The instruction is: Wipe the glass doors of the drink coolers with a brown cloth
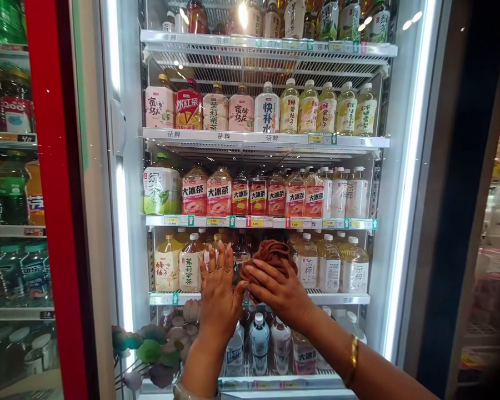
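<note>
I face an open drinks fridge with several white shelves of bottles. My right hand [277, 289] grips a bunched brown cloth [274, 253] held against the bottles on the third shelf [341, 299]. My left hand [219, 291] is raised beside it, fingers spread and upright, its palm against a dark bottle [240, 253] in that row. A gold bangle [352, 358] sits on my right wrist. Yellow tea bottles [166, 264] stand left of my hands and pale ones [329, 264] to the right.
A red door frame [54, 194] and a second fridge of green and blue bottles stand at the left. Water bottles [258, 341] fill the bottom shelf. The open glass door [450, 194] stands at the right. Artificial flowers [158, 350] sit at the lower left.
</note>
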`<state>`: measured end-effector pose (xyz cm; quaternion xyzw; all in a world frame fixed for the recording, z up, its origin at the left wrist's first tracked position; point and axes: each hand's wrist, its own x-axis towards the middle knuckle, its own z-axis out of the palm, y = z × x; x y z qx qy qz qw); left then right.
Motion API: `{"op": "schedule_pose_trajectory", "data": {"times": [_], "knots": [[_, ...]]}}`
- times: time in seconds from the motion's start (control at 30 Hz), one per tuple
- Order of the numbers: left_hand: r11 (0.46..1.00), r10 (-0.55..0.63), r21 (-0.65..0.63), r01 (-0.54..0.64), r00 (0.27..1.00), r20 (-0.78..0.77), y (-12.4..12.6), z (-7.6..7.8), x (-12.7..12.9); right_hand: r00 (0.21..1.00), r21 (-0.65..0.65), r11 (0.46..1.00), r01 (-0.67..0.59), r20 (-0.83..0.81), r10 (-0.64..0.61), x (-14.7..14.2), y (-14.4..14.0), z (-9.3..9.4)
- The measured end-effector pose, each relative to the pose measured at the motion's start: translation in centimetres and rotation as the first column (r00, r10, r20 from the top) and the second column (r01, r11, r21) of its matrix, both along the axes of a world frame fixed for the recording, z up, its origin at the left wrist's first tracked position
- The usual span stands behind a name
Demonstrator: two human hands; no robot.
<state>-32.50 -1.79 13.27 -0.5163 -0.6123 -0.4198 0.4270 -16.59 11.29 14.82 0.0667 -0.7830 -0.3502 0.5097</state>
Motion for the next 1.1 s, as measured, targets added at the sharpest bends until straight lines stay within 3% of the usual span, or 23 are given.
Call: {"op": "schedule_pose_trajectory", "data": {"times": [0.07, 0.17, 0.27, 0.33, 0.47, 0.53, 0.6, 0.73, 0.8, 0.87, 0.97, 1.1], "knots": [[1.000, -0.001, -0.012, 0.001, 1.000, 0.010, -0.1, -0.1, 0.0, 0.999, -0.038, 0.999, -0.029, 0.011, 0.030, 1.7, 1.1, -0.4], [1.000, 0.000, -0.024, 0.001, 1.000, 0.018, -0.2, -0.1, -0.1, 0.994, -0.184, 0.981, -0.053, -0.099, 0.035, 2.6, 1.9, 2.1], [1.000, -0.001, -0.011, 0.001, 1.000, 0.016, -0.2, 0.2, -0.3, 0.982, -0.283, 0.957, -0.067, -0.189, 0.013, 0.5, 1.0, 5.4], [1.000, -0.003, 0.001, 0.003, 1.000, 0.018, -0.2, 0.4, -0.4, 0.988, -0.239, 0.970, -0.045, -0.153, 0.008, -1.5, -0.1, 6.1], [1.000, -0.006, 0.009, 0.006, 1.000, 0.012, -0.4, 0.4, -0.5, 0.998, -0.042, 0.999, -0.006, -0.057, 0.004, -2.8, -1.0, 3.2], [1.000, 0.000, 0.003, 0.000, 1.000, 0.009, -0.6, 0.4, -0.6, 0.998, -0.034, 0.999, -0.028, -0.062, 0.026, -1.5, -0.3, 1.4], [1.000, 0.004, -0.008, -0.004, 1.000, -0.003, -0.8, 0.5, -0.8, 0.992, -0.096, 0.995, -0.033, -0.128, 0.020, 0.1, 0.8, 1.1], [1.000, 0.019, -0.022, -0.020, 0.998, -0.054, -1.7, 1.9, -2.1, 0.957, -0.247, 0.968, -0.042, -0.289, -0.032, 0.7, 1.6, 5.1], [0.999, 0.036, -0.006, -0.036, 0.997, -0.074, -2.4, 2.9, -3.1, 0.952, -0.262, 0.964, -0.045, -0.304, -0.038, -1.0, 0.7, 7.5], [0.999, 0.051, 0.013, -0.050, 0.994, -0.095, -3.1, 3.7, -4.0, 0.967, -0.246, 0.969, -0.018, -0.251, -0.046, -3.2, -0.9, 8.4], [0.997, 0.073, 0.017, -0.071, 0.991, -0.113, -4.2, 4.0, -5.1, 0.994, -0.209, 0.978, -0.008, -0.105, -0.015, -5.4, -3.0, 6.8], [0.997, 0.078, -0.005, -0.078, 0.994, -0.079, -4.8, 3.5, -5.9, 0.997, -0.135, 0.988, -0.072, -0.035, 0.067, -4.4, -2.5, 3.8]]}}
